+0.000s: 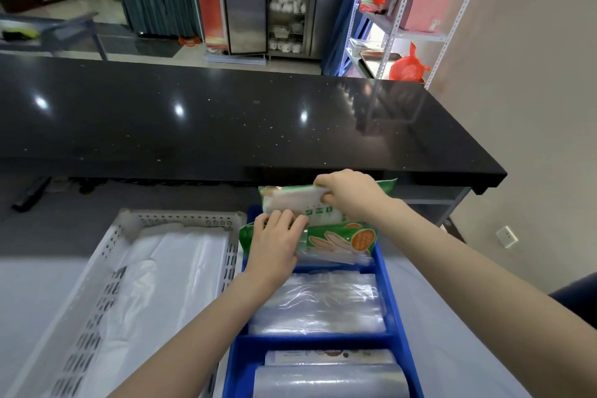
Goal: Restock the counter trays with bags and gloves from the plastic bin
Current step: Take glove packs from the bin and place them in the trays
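Head view: right hand (350,194) pinches glove pack (287,202) top, left hand (276,244) grips bottom, over blue tray (323,338).

We cannot read the print on the glove pack (297,203); the left hand (274,245) covers its lower corner. The bottom edge crops the blue tray (307,339) and white basket (181,220)

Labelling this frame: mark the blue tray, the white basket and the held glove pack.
blue tray (307,341): head view, divider wall.
white basket (181,220): head view, far perforated wall.
glove pack (287,202): head view, white front face.
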Demonstrator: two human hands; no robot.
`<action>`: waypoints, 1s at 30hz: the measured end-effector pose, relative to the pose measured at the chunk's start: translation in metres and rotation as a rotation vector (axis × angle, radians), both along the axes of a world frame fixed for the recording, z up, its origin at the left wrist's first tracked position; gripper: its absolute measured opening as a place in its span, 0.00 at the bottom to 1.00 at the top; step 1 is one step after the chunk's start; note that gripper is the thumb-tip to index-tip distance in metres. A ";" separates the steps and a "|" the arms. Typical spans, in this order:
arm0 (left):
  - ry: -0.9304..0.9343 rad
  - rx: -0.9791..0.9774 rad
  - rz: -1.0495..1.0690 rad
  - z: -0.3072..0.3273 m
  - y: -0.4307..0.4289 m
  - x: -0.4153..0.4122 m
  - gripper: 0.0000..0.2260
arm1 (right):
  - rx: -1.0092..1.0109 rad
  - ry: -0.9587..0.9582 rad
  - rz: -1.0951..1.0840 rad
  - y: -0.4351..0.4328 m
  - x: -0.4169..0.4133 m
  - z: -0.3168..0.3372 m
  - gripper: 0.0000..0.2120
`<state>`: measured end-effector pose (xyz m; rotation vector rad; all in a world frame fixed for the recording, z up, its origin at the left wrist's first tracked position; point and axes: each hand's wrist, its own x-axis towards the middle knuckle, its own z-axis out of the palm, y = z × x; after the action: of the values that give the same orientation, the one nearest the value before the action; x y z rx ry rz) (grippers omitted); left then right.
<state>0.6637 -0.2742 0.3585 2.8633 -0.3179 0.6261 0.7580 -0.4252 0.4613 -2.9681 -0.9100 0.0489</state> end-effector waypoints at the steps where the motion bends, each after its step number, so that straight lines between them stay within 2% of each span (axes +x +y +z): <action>1: -0.002 0.000 0.006 0.000 0.000 -0.002 0.25 | 0.005 0.050 0.007 0.006 0.001 -0.004 0.13; 4: -0.005 0.004 0.022 0.001 -0.001 -0.004 0.24 | 0.007 0.171 0.028 0.019 0.003 -0.017 0.16; 8: 0.006 -0.016 0.029 0.002 0.000 -0.003 0.25 | 0.016 0.274 0.024 0.022 0.000 -0.047 0.09; 11: 0.032 0.000 0.028 0.002 0.002 0.002 0.25 | 0.100 0.322 -0.045 0.015 0.003 -0.058 0.11; 17: 0.107 0.111 0.041 -0.002 0.009 0.024 0.24 | 0.231 0.214 -0.093 0.006 0.004 -0.062 0.27; 20: 0.227 0.152 0.049 -0.001 0.013 0.038 0.26 | 0.088 0.039 -0.033 -0.010 0.001 -0.071 0.32; 23: 0.335 0.149 0.037 0.002 0.015 0.053 0.28 | -0.017 0.021 -0.036 -0.019 0.002 -0.081 0.31; 30: 0.458 0.202 0.009 0.005 0.022 0.070 0.38 | 0.027 0.139 -0.070 -0.005 0.010 -0.090 0.25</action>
<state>0.7334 -0.2522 0.3634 3.0850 -0.3066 -0.0767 0.7680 -0.4306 0.3713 -2.9248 -0.7834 0.2361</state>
